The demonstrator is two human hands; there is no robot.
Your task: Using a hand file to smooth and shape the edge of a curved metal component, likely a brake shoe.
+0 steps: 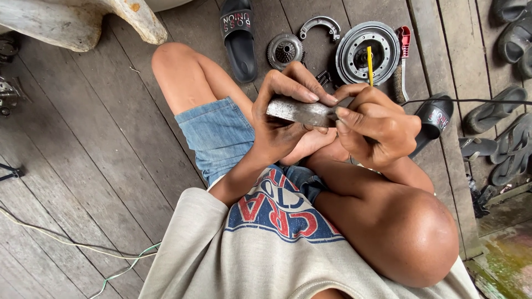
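Note:
My left hand [285,113] grips a curved grey metal piece [302,112], fingers wrapped over its top edge. My right hand [377,127] holds a thin tool with a yellow handle [369,65] that sticks upward, its fingertips pressed against the right end of the metal piece. Both hands are grimy and meet above my lap, between my bare knees. The tool's tip is hidden behind my fingers.
On the wooden plank floor [100,166] ahead lie a round metal drum [367,52], a small gear-like disc [285,51], a curved metal shoe [320,24], springs [323,77], a red-handled brush [403,55] and black slide sandals [239,39]. More sandals [499,111] sit at right. Wires [83,246] trail at lower left.

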